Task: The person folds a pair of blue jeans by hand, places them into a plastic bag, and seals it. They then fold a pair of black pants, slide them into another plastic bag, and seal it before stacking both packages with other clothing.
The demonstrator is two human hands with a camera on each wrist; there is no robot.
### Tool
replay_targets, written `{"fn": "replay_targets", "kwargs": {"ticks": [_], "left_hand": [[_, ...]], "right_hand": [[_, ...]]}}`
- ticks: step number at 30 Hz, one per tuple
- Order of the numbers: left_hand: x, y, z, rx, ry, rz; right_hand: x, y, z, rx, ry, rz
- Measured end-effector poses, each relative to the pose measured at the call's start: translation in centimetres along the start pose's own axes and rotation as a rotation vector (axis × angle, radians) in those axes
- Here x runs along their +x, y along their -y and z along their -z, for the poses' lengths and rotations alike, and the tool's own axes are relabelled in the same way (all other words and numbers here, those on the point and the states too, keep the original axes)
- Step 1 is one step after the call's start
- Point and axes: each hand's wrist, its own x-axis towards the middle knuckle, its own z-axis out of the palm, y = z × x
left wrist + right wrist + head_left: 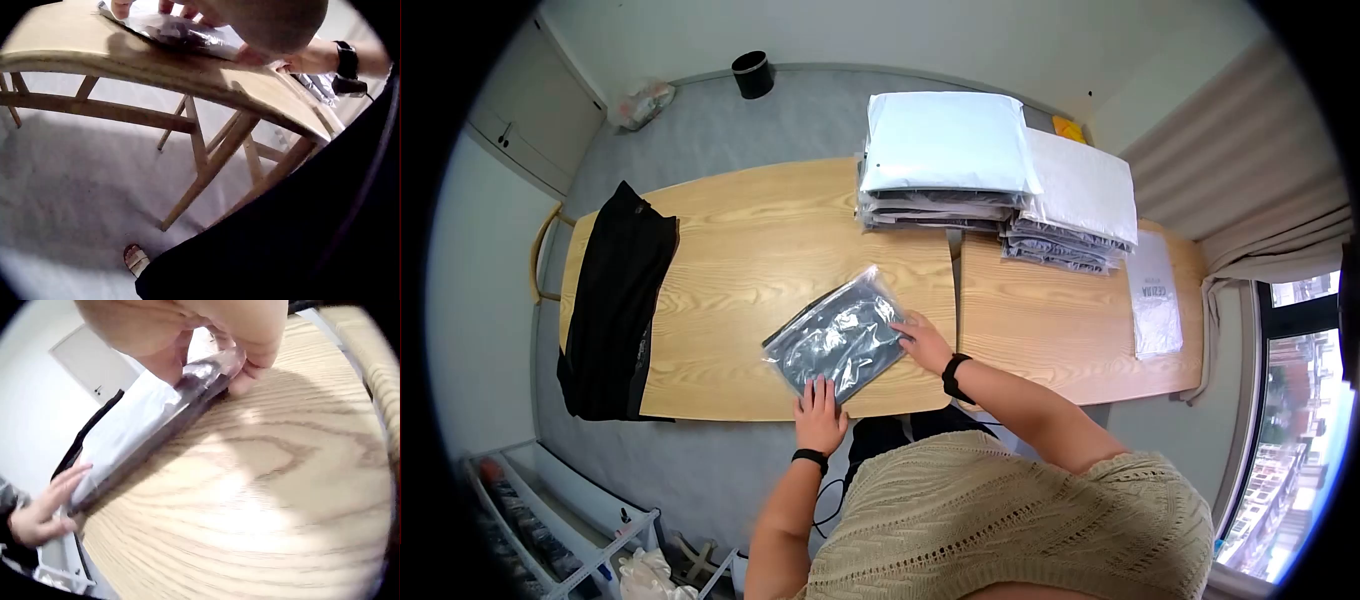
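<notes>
A clear plastic garment bag (835, 335) with dark folded cloth inside lies at a slant near the table's front edge, glossy and wrinkled on top. My left hand (821, 418) rests on its near left edge, fingers extended over the plastic. At the bag's right end, my right hand (924, 340) pinches the edge; the right wrist view shows thumb and fingers (247, 378) on either side of the plastic. That view also shows the bag's long side (144, 434) lying along the wood, with the left hand (47, 515) at its far end.
Black garments (615, 310) lie across the table's left end. Tall stacks of bagged clothes (945, 145) (1075, 190) stand at the back right. A flat printed plastic bag (1153, 300) lies at the far right. A seam (957, 300) divides the wooden tabletop (740, 220).
</notes>
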Motion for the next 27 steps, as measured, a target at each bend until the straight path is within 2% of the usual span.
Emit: {"fn": "replay_targets", "kwargs": {"ticks": [3,5,8,10,11,12,13,15,16,17,19,20,21,22,23,25,26,27], "left_hand": [[0.4,0.4,-2.7,0.011,-0.046,0.047],[1.1,1.0,-3.5,-0.025,-0.072,0.050],[1.1,2.2,-2.4,-0.161,-0.026,0.005],[0.9,3.2,-0.9,-0.293,-0.057,-0.022],[0.8,3.0,1.5,-0.430,-0.025,0.050],[0.6,3.1,3.4,-0.463,-0.016,0.063],[0.5,3.2,5.0,-0.499,-0.007,0.070],[0.3,3.6,7.9,-0.603,0.020,0.153],[0.2,3.9,8.6,-0.713,0.049,0.226],[0.0,4.2,8.9,-0.711,0.048,0.225],[0.6,5.3,9.7,-0.895,0.049,0.287],[0.8,6.2,9.2,-0.907,-0.003,0.256],[1.0,7.0,8.2,-1.046,-0.064,0.287],[1.4,7.7,7.9,-1.046,-0.121,0.300],[1.7,8.1,8.0,-1.050,-0.177,0.311],[1.8,8.2,8.8,-1.226,-0.237,0.468],[1.4,9.3,7.8,-1.341,-0.262,0.385],[1.0,9.6,7.4,-1.437,-0.207,0.372]], "right_hand": [[0.8,0.1,0.3,0.054,0.019,-0.073],[1.3,0.1,1.0,0.219,0.115,-0.209],[1.0,0.4,2.4,0.315,0.200,-0.256],[0.4,1.9,4.3,0.444,0.271,-0.289],[0.1,2.6,5.4,0.532,0.316,-0.316],[-0.4,3.7,6.4,0.515,0.293,-0.228],[-0.9,4.6,7.3,0.521,0.306,-0.222],[-1.7,5.9,8.6,0.583,0.427,-0.330],[-1.6,6.3,8.7,0.251,0.339,-0.151],[-1.5,6.0,8.2,0.253,0.338,-0.148],[-0.3,4.6,6.6,-0.114,0.025,0.209],[0.7,3.2,5.4,-0.115,0.004,0.226],[1.7,1.6,3.8,-0.006,0.044,0.146],[2.8,0.9,3.0,0.101,0.083,0.069],[3.6,1.2,2.8,0.098,0.058,0.092],[4.5,2.2,2.5,0.257,0.090,0.017],[4.6,2.7,2.6,0.254,0.077,0.028],[4.4,3.7,2.9,0.293,0.078,-0.008]]}}
